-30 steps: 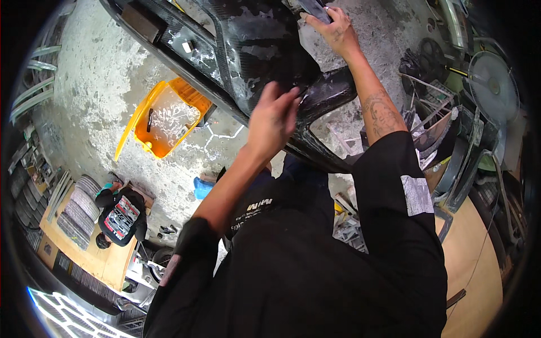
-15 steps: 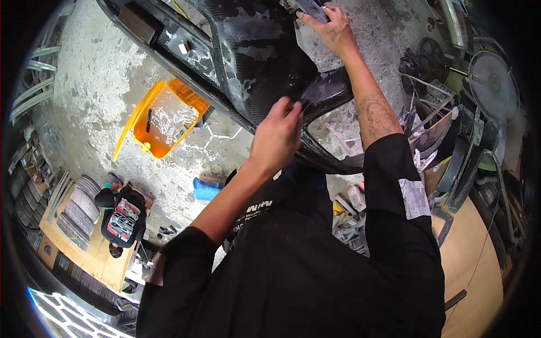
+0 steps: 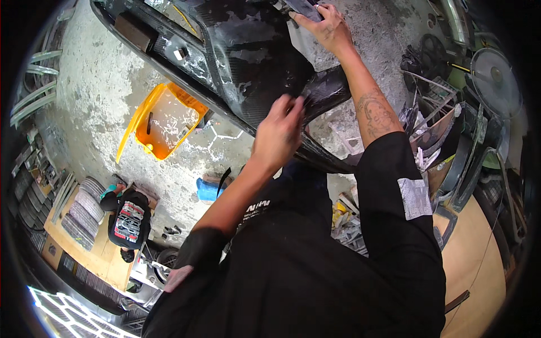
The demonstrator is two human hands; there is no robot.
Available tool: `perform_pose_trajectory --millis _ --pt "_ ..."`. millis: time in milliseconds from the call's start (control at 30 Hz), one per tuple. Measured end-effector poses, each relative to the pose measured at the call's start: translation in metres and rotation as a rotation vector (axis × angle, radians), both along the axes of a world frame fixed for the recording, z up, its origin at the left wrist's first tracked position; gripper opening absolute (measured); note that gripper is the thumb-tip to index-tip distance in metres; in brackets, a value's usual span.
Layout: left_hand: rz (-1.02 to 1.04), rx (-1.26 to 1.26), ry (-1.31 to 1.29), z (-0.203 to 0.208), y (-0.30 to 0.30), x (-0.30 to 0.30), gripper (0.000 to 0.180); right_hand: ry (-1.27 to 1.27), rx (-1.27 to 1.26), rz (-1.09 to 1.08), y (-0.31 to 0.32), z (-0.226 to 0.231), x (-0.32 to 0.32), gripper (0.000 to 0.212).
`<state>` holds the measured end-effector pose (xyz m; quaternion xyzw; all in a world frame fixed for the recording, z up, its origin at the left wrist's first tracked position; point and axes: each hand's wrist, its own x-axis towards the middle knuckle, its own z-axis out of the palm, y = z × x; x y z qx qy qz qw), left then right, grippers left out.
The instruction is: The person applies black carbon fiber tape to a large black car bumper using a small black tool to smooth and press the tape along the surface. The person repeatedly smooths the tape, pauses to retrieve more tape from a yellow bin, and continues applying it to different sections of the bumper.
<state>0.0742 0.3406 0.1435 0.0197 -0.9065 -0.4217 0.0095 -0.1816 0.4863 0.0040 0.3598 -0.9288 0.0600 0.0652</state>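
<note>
A large black, glossy panel with a carbon-fibre weave spreads across the top of the view, wet patches on its surface. Against its near edge is my left hand, fingers curled and pressed together; whatever they hold is hidden. My right hand reaches to the far side and grips a flat dark grey block, cut off by the top edge of the view. On the panel lie a brown block and a small whitish piece.
Left of the panel, a yellow tub on the floor holds cloudy liquid and a dark stick. A blue bundle lies nearby. A co-worker bends at a wooden bench. A fan and scrap parts crowd the right.
My right hand and the grey block have shifted slightly left. My left hand stays at the panel's near edge, fingers still curled. The co-worker appears slightly lower and farther right.
</note>
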Motion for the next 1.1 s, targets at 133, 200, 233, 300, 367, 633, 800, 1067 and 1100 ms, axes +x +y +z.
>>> perform_pose_trajectory --millis 133,200,233,300,367,633,800,1067,1100 --pt "-0.019 0.020 -0.045 0.005 -0.006 0.003 0.028 -0.063 -0.188 -0.147 0.001 -0.005 0.000 0.039" --pt "-0.046 -0.027 -0.024 -0.011 0.006 -0.035 0.029 -0.034 -0.091 -0.055 -0.005 -0.003 -0.005 0.037" --pt "-0.046 -0.028 -0.024 -0.010 0.003 -0.029 0.029 0.005 0.022 0.020 -0.004 -0.002 -0.007 0.035" --pt "0.002 0.032 -0.029 0.000 -0.004 -0.005 0.029 -0.029 -0.050 -0.002 -0.004 -0.004 -0.001 0.035" --pt "-0.011 0.069 -0.053 0.005 -0.010 0.016 0.028 -0.051 -0.110 -0.034 0.008 -0.006 -0.002 0.034" --pt "0.119 0.106 -0.010 0.001 -0.009 -0.029 0.018 -0.009 0.002 0.045 -0.002 0.002 -0.003 0.039" --pt "0.075 0.125 -0.152 0.029 -0.025 0.018 0.020 -0.155 -0.169 -0.139 0.006 0.015 -0.004 0.046" --pt "0.010 0.078 -0.168 0.016 -0.011 -0.010 0.010 -0.053 -0.063 -0.061 -0.002 0.008 0.004 0.037" --pt "0.011 0.077 -0.165 0.017 -0.009 -0.013 0.010 -0.051 -0.063 -0.060 -0.001 0.009 0.004 0.037"
